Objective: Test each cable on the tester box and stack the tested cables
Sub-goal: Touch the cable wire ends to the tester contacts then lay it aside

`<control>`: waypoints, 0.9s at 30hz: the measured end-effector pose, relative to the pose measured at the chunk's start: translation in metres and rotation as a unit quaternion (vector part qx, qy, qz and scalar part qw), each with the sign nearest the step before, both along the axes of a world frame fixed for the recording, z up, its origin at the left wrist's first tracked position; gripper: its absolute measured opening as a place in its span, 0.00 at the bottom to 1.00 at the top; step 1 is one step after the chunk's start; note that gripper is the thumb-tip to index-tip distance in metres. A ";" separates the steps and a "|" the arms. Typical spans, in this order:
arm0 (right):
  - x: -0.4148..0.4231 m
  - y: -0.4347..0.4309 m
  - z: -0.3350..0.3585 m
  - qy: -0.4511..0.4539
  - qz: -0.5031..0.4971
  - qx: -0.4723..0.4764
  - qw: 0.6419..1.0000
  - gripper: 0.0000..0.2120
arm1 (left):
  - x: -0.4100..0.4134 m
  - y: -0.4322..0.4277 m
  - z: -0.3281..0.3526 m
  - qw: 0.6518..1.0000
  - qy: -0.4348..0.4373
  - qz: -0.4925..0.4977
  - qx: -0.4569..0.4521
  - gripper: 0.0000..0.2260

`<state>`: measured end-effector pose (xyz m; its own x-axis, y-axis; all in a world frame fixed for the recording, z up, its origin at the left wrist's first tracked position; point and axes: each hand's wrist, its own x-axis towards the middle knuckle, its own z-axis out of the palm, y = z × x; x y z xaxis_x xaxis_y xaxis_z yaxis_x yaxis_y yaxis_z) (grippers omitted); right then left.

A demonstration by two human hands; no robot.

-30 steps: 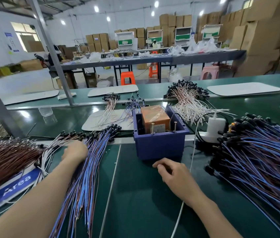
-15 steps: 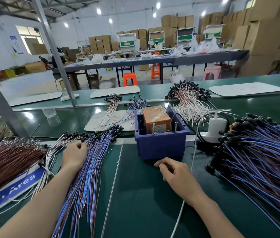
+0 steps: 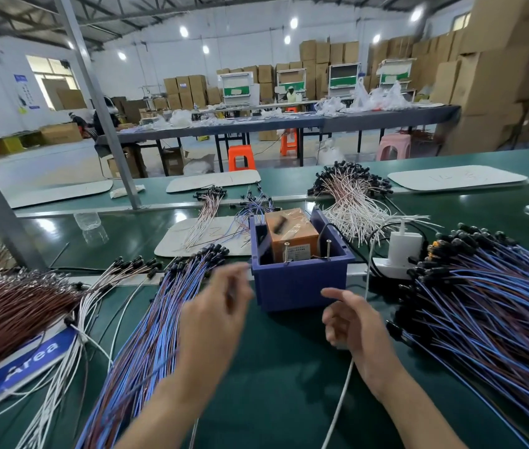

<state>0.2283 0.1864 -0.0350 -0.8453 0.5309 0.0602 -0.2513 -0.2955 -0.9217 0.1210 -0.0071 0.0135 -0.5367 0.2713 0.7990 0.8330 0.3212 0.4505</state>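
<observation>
The blue tester box (image 3: 300,286) is sitting dead center on the green tabletop (image 3: 272,400), with a fan of blue cables (image 3: 146,335) lying lower left and a bigger pile (image 3: 489,312) spreading at right. The left hand (image 3: 214,319) is hovering just left of the box, too blurry to tell its grip; the right hand (image 3: 350,322) is hanging below it, grip loose, fingers apart.

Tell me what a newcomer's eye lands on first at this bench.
The blue tester box sits dead centre on the green bench, an orange block inside it. Flanking it are masses of blue-and-brown cables: a fanned stack on the left and a denser pile on the right. The left hand, blurred, and the right hand, loosely curled and empty, hover just before the box.
</observation>
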 end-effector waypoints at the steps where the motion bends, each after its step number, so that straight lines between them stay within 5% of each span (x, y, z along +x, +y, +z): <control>1: 0.001 0.002 0.002 0.012 0.011 -0.058 0.998 0.18 | 0.015 0.011 -0.009 0.998 0.050 -0.011 -0.038 0.06; 6: 0.006 0.009 0.008 0.068 0.031 -0.260 0.963 0.18 | 0.060 0.053 -0.056 0.966 0.160 -0.010 -0.205 0.08; 10: 0.009 0.020 0.006 0.106 0.015 -0.295 0.949 0.13 | 0.055 0.055 -0.068 0.950 0.179 -0.005 -0.255 0.09; 15: 0.010 0.031 0.002 0.085 0.002 -0.262 0.961 0.11 | 0.025 0.030 -0.061 0.953 0.161 -0.025 -0.254 0.12; 23: 0.009 0.031 0.002 0.058 0.019 -0.267 0.962 0.13 | -0.017 -0.015 -0.044 0.970 0.135 0.160 -0.124 0.11; 27: 0.006 0.025 0.005 0.073 0.012 -0.307 0.949 0.13 | -0.013 -0.013 -0.045 0.973 0.150 0.151 -0.090 0.11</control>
<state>0.2344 0.2117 -0.0303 -0.8636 0.4852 -0.1369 -0.3496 -0.7721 -0.5307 0.1077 -0.0202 -0.0314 -0.3642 0.2878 0.8857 0.7734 0.6234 0.1154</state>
